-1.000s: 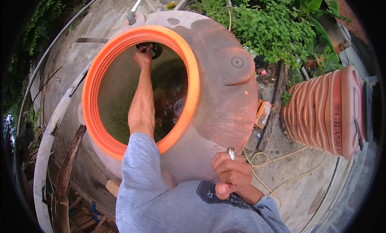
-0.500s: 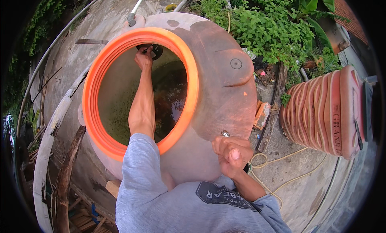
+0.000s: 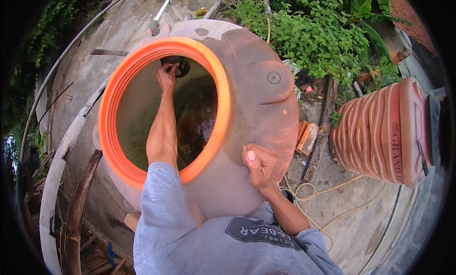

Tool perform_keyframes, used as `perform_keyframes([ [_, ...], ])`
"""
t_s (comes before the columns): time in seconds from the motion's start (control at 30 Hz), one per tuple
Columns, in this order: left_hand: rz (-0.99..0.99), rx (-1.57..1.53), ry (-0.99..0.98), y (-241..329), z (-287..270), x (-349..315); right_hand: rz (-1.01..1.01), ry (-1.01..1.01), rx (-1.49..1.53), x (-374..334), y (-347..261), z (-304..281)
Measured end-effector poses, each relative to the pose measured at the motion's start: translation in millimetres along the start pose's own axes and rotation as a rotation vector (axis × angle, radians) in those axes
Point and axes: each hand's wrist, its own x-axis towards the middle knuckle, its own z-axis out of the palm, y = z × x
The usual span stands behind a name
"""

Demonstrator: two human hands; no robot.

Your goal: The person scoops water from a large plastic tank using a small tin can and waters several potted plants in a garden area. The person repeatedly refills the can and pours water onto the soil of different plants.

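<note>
My left arm reaches through the orange threaded rim (image 3: 223, 104) of a large, worn, pinkish-grey tank (image 3: 266, 113) lying with its mouth toward me. Deep inside, near the far wall, my left hand (image 3: 166, 79) is closed on a black round object (image 3: 182, 68); its exact kind is hard to make out. Below it sits dark, murky water (image 3: 197, 118) with greenish grime along the tank's inner wall. To the right of the mouth, my right hand (image 3: 260, 166) is curled into a fist over the tank's side, thumb pressed against the fingers. What the fist may hold is hidden.
A ribbed reddish-brown tank (image 3: 375, 132) lies on its side at the right. A thin yellowish hose (image 3: 327, 185) loops across the concrete. Broken brick (image 3: 308, 138) and a timber plank (image 3: 322, 132) lie beside the big tank. Curved grey poles (image 3: 61, 151) bend along the left.
My right fist has shifted left and slightly up over the tank's side, and the silver ring on it no longer shows. My left hand keeps its hold on the black object, tilted slightly differently.
</note>
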Motion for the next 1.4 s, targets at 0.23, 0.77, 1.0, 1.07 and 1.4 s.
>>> perform_keyframes([
  [0.23, 0.16, 0.173, -0.457, 26, -86, -21, 0.011, 0.044, 0.1, -3, 15, 0],
  [0.77, 0.201, 0.049, -0.45, 233, -266, -120, -0.088, 0.1, 0.173, 8, -30, 11],
  [1.0, 0.307, -0.056, -0.604, 329, -228, -194, 0.236, -0.064, 0.373, 23, -99, -27],
  [1.07, 0.42, -0.124, -0.739, 345, -179, -225, 0.193, 0.055, 0.303, 10, -101, -64],
  [1.4, 0.67, -0.289, -1.387, 327, -5, -436, 0.414, 0.666, 0.412, -211, -74, -230],
])
